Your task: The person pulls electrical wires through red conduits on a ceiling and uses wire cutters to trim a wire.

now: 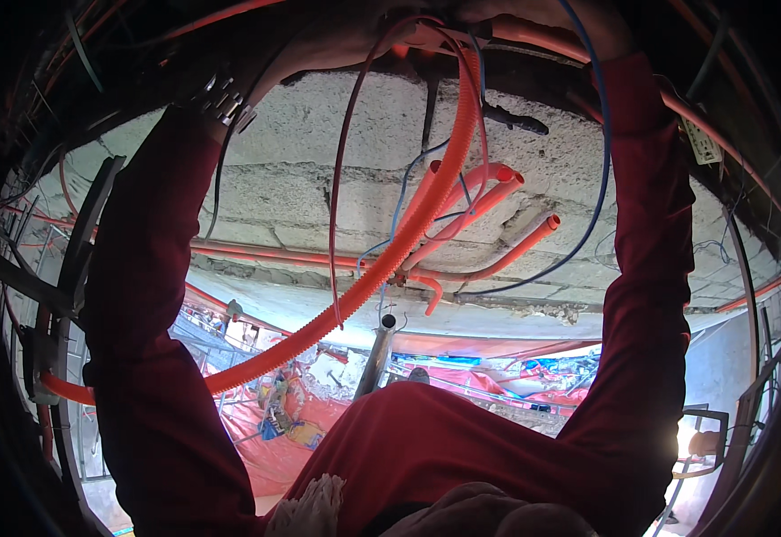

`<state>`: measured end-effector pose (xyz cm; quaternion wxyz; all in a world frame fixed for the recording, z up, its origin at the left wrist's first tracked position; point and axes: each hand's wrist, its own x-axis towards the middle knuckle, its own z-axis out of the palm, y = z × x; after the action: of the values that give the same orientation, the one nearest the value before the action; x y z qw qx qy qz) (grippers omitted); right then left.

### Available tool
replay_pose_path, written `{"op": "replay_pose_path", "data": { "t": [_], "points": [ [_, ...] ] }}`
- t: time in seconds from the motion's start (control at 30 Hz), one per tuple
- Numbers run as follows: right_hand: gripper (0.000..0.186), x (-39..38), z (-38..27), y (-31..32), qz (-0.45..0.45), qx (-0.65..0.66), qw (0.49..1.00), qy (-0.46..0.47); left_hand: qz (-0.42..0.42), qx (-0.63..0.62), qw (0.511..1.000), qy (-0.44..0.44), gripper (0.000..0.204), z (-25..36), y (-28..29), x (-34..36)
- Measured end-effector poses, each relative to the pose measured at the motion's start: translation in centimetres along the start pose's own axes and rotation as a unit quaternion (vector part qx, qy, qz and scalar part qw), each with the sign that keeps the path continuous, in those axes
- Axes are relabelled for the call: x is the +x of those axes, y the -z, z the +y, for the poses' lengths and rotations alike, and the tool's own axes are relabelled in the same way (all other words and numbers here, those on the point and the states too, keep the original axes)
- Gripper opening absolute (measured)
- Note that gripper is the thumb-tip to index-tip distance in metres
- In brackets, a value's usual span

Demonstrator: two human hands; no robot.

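Note:
Both my arms, in red sleeves, reach up overhead. My left hand point(341, 40), with a metal-banded watch point(226, 103) at its wrist, is closed beside the upper end of an orange corrugated conduit point(426, 210). From the other side my right hand point(556, 16) comes in, its fingers curled near the same spot. The top edge and shadow partly hide the fingers, so what they grip cannot be made out. A dark red wire point(340, 179) and a blue wire point(604, 161) loop down from between the hands. The conduit curves down past my left forearm.
Several orange pipe stubs point(534, 234) stick out of the rough concrete ceiling point(292, 134). A grey metal pole point(375, 356) rises near my body. Dark metal bars stand at left, and a lit work lamp point(702, 443) at right. Red sheeting point(319, 413) lies far below.

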<state>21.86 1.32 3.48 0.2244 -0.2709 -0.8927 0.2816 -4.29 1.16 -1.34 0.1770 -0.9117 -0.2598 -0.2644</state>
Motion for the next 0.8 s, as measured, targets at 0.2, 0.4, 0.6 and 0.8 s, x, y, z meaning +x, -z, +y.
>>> {"op": "replay_pose_path", "data": {
  "t": [0.2, 0.4, 0.6, 0.8],
  "points": [
    [0.017, 1.7, -0.5, -1.2, 0.101, -0.164, 0.978, 0.084, 0.062, -0.022, 0.997, -0.038, 0.021, -0.9, -0.8, -0.8],
    [0.016, 3.2, 4.1, 1.4, -0.022, -0.111, 0.993, -0.014, -0.009, -0.17, 0.985, 0.022, 0.017, 1.2, 0.0, 0.7],
    [0.014, -0.4, 4.7, -2.1, 0.274, -0.317, 0.86, 0.291, -0.033, -0.125, 0.991, -0.02, 0.023, 1.2, 0.3, 1.0],
    [0.017, -6.3, 7.0, -5.2, 0.399, -0.203, 0.843, 0.298, -0.073, -0.209, 0.975, -0.025, 0.027, 1.6, -1.0, 2.2]
  ]
}}
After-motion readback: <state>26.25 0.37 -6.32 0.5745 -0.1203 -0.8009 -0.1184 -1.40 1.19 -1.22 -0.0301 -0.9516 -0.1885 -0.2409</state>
